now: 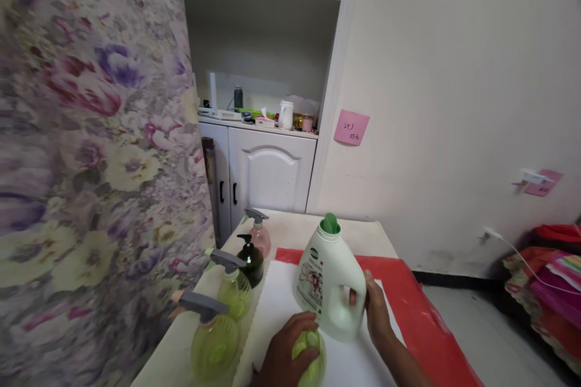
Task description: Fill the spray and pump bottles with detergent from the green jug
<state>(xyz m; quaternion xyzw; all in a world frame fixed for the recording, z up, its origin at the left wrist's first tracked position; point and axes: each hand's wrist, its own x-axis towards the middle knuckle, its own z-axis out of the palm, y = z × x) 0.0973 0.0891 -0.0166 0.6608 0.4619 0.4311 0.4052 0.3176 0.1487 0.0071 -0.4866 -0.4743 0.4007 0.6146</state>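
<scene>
Holding the yellow-green bottle (320,363): the left hand (282,354), at the near edge, its fingers and thumb curled about the bottle's top and pinching it from the left.
Gripping the pale green jug (327,281): the right hand (377,308), wrapped round the handle from the right; a fingertip shows inside the handle opening.
Jug: just beyond the yellow-green bottle, above the white sheet (271,305), its printed label facing left and near; whether its base touches the sheet is hard to tell.
Spout: a green piece (330,225) stands in the jug's neck.
Pump bottles: a row along the left of the table (361,231), from near to far: a yellow-green one (214,347) with a grey head, a similar one (236,295), a dark one (252,265) with a black pump, and a pink one (260,239).
Red sheet (415,311): on the table, under the white sheet, showing on the right.
Floral curtain (127,151): far left.
White cabinet (276,175): beyond the table.
</scene>
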